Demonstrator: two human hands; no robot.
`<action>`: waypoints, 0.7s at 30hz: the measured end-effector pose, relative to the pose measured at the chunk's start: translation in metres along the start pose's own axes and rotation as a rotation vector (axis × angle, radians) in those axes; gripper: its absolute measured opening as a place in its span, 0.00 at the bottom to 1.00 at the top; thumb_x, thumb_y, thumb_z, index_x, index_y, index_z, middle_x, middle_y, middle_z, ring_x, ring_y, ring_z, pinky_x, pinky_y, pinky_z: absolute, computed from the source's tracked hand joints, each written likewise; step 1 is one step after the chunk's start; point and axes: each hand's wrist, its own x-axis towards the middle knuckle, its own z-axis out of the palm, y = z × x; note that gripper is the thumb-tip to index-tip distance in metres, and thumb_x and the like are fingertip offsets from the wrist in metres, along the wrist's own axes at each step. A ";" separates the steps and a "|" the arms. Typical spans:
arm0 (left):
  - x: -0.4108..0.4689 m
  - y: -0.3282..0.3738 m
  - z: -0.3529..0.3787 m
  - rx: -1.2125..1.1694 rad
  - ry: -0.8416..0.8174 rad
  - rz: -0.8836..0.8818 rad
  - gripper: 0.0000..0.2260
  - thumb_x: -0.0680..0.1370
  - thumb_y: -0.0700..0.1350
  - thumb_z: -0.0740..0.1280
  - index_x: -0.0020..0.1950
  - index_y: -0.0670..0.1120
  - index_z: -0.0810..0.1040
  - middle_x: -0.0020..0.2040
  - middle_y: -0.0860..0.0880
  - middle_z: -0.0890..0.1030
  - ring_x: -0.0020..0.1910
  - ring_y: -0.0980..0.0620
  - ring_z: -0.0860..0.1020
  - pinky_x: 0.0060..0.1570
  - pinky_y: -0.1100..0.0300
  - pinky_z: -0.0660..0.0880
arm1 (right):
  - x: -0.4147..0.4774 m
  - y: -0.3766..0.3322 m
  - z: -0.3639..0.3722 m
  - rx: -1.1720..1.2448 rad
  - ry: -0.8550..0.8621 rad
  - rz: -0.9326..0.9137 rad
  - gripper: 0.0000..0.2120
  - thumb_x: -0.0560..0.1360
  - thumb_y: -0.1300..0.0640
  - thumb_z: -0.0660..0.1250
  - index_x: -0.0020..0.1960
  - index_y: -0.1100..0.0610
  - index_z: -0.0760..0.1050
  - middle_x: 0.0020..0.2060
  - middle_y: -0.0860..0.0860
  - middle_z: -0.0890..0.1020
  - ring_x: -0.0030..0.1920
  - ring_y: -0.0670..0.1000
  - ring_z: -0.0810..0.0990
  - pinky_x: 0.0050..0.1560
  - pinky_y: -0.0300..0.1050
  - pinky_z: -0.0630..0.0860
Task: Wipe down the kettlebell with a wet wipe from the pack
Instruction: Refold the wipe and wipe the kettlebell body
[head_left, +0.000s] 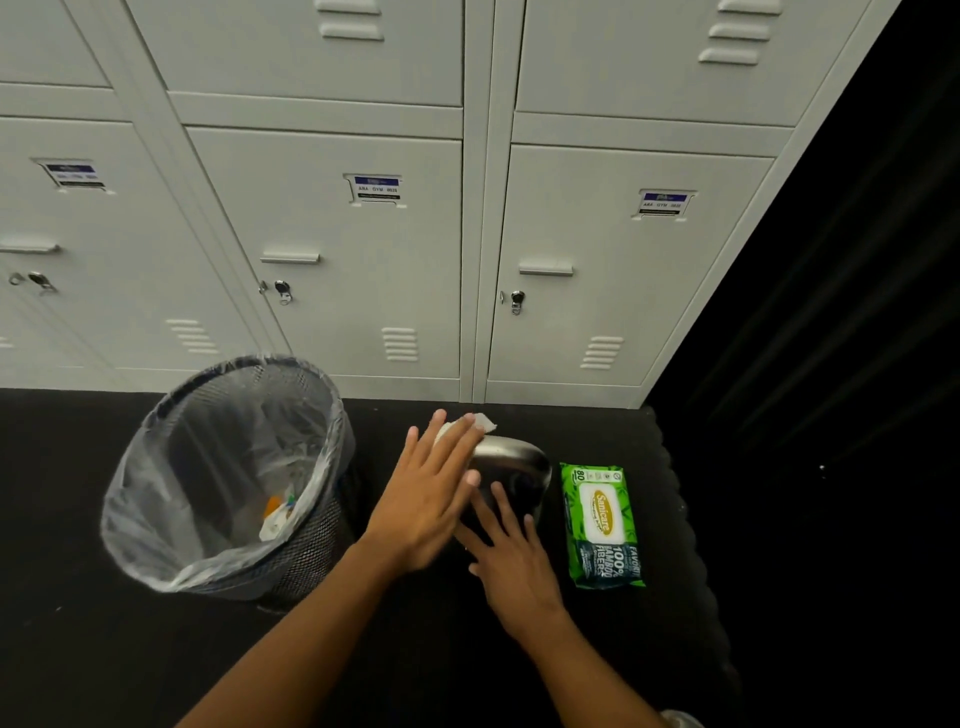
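**Kettlebell mid-wipe, handle under the cloth**

Kettlebell (511, 467) sits on the dark floor mat (78, 649) in front of the grey lockers (322, 234), between a bin and the wipe pack; only its steel handle shows clearly, the dark body mostly hidden under the hands.

Furthest left stands the mesh waste bin (228, 478), lined with a clear bag and holding a few scraps. Just right of it, the left hand (434, 499) lies flat with fingers spread and extended, pressing a white wet wipe (480, 422) against the far end of the handle; it pins the wipe under the palm and fingers rather than pinching it. Next, the right hand (511, 558) rests open on the kettlebell's near side, fingers splayed, gripping nothing, apparently steadying the weight. Furthest right, the green wipe pack (602, 525) lies flat, near the kettlebell but apart from it.

By my reading, the wiping step is under way on the handle. The next move likely calls for drawing the wipe along the handle and down over the body while the right hand shifts clear of unwiped surface.
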 end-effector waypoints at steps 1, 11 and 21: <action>0.002 0.005 0.002 0.064 -0.003 0.024 0.24 0.86 0.56 0.45 0.82 0.56 0.48 0.82 0.58 0.47 0.80 0.56 0.38 0.78 0.50 0.35 | 0.000 0.000 0.000 0.006 0.002 0.004 0.41 0.80 0.55 0.64 0.77 0.37 0.37 0.76 0.45 0.27 0.76 0.56 0.26 0.75 0.66 0.43; 0.040 0.013 -0.001 0.111 0.008 -0.106 0.25 0.82 0.57 0.37 0.63 0.54 0.72 0.62 0.54 0.75 0.69 0.55 0.69 0.77 0.47 0.34 | 0.001 0.001 0.006 -0.011 0.037 -0.007 0.42 0.79 0.53 0.65 0.75 0.37 0.35 0.74 0.42 0.23 0.77 0.56 0.27 0.74 0.63 0.42; 0.021 0.013 -0.003 0.328 -0.040 0.255 0.24 0.83 0.50 0.55 0.78 0.45 0.62 0.76 0.43 0.67 0.74 0.44 0.66 0.76 0.49 0.57 | 0.001 0.000 0.006 0.029 0.023 0.016 0.36 0.79 0.55 0.65 0.79 0.40 0.49 0.79 0.47 0.35 0.77 0.55 0.29 0.77 0.67 0.46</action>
